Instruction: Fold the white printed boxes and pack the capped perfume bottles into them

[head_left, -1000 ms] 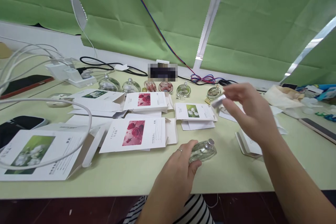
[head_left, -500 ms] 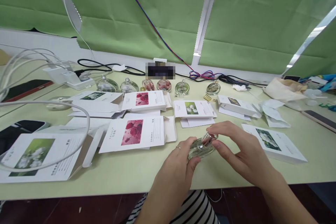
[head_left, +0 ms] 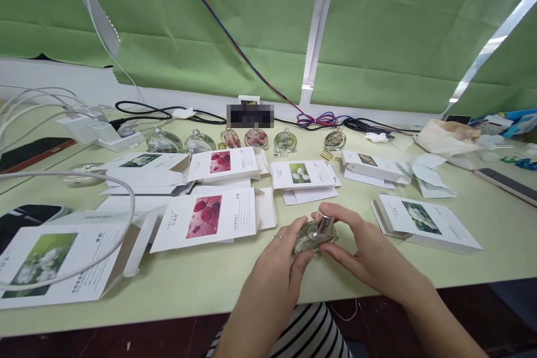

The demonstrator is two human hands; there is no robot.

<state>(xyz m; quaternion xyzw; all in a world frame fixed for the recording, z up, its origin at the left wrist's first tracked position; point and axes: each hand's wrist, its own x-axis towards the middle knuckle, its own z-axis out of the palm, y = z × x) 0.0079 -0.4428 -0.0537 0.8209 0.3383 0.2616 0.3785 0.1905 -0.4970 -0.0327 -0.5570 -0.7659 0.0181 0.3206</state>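
- Presently the left hand [head_left: 277, 265] is wrapped about the body of a clear glass bottle [head_left: 308, 241], fingers along the far side and thumb on the near side.
- The right hand [head_left: 373, 254] is curled in from the other side, pinching the silver cap [head_left: 324, 224] at the bottle's top, its thumb lower, against or just beside the glass.
- Both are at the near part of the table [head_left: 201, 285], in front of the white box with white flowers [head_left: 304, 173]; whether the bottle's base touches the tabletop I cannot tell.
- Smooth, rounded glass is probably the main hazard: a loose left grip, or damp fingers, could let the bottle turn or slip.
- The cap looks set over the neck, but how firmly is hidden; if it sits crooked or loose, lifting the bottle by it could part the two and drop the glass.
- Pressing down at a slant might skid the bottle sideways, since it is tilted.
- The table's near edge is close, so a slip that way could end on the floor [head_left: 176, 341].
- A wide swing of either forearm might nudge the rose box [head_left: 205, 218] on the left or the flower box [head_left: 428, 221] on the right.
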